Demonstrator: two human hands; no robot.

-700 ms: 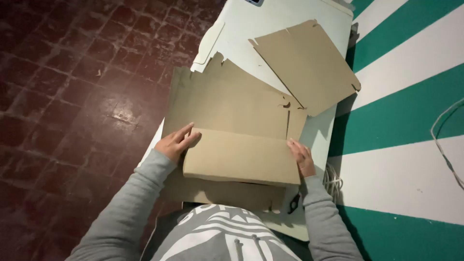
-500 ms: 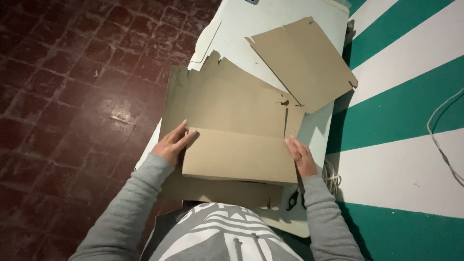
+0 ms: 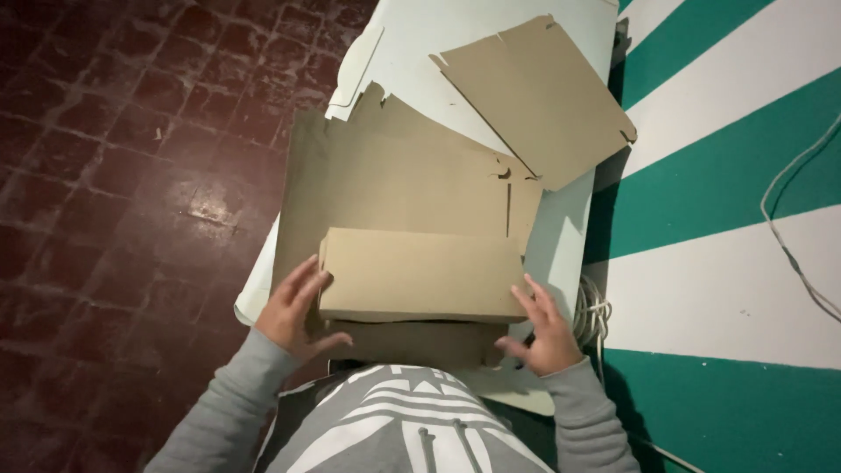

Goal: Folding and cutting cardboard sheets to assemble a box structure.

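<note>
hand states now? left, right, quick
Left hand: open, fingers spread against the left end of the folded cardboard flap.
Right hand: open, fingers against the flap's right end.

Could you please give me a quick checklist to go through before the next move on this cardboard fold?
1. Left hand against the left end of the folded cardboard panel: ok.
2. Right hand against its right end: ok.
3. Folded edge lying straight: ok.
4. Flat cardboard sheet fully supported by the white table: not ok, it overhangs the left edge.
5. Loose cardboard piece clear of the hands: ok.
6. Crease underneath: cannot tell.
</note>
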